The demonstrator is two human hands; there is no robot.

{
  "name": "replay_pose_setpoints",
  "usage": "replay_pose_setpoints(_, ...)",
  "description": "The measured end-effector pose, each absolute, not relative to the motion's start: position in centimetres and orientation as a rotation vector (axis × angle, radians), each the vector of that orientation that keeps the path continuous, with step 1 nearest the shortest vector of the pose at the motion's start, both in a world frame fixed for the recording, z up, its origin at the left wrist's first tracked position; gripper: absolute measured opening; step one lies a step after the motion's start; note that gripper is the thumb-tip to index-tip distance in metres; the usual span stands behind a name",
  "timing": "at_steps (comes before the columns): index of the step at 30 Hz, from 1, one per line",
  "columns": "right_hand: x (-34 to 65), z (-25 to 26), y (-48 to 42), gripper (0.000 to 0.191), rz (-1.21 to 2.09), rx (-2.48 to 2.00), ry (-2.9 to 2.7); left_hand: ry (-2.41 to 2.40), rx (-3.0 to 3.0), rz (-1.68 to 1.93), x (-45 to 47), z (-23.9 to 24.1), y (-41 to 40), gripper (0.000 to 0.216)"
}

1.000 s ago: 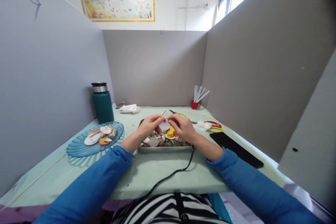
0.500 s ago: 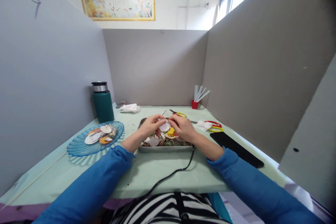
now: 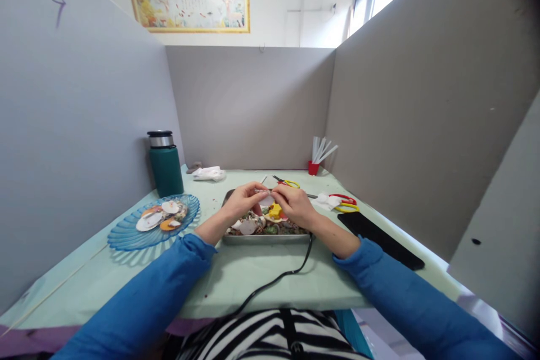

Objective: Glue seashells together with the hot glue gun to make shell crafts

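Between the fingertips of my left hand (image 3: pixel 247 198) and my right hand (image 3: pixel 291 202) is a white seashell (image 3: pixel 266 200), pinched from both sides above a metal tray (image 3: pixel 265 240). The fingers cover the shell's upper edge. In the tray lie a mix of shells and small brown and green bits, among them a pale round shell (image 3: pixel 247 228) at the front. A yellow piece (image 3: pixel 275 211) sits close to my right fingers. On the left, a blue ribbed glass plate (image 3: pixel 126 236) carries several flat white and orange shells (image 3: pixel 170 225).
A green bottle (image 3: pixel 165 169) stands behind the plate. Scissors with yellow and red handles (image 3: pixel 346 204), smaller scissors (image 3: pixel 289 183), crumpled tissue (image 3: pixel 325 201) and a black slab (image 3: pixel 379 239) lie right of the tray. A red cup of white sticks (image 3: pixel 313 168) is behind. A black cable (image 3: pixel 276 278) runs forward.
The white shell has tilted slightly and shifted up between my fingertips, so less of it shows. Both hands stay in nearly the same place.
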State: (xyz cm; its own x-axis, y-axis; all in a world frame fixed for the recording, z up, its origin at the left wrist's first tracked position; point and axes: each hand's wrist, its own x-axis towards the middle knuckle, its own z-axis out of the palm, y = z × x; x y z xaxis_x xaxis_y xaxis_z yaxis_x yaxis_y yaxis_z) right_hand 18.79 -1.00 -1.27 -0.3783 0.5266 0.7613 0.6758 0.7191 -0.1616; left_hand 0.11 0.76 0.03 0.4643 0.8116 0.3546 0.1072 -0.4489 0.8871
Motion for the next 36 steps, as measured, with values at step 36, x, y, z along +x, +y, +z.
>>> replay_pose_setpoints(36, 18.6, -1.3, -1.5, 0.014, -0.170, -0.802, -1.987, 0.760, 2.057, 1.204, 0.3, -0.6, 0.7, 0.031)
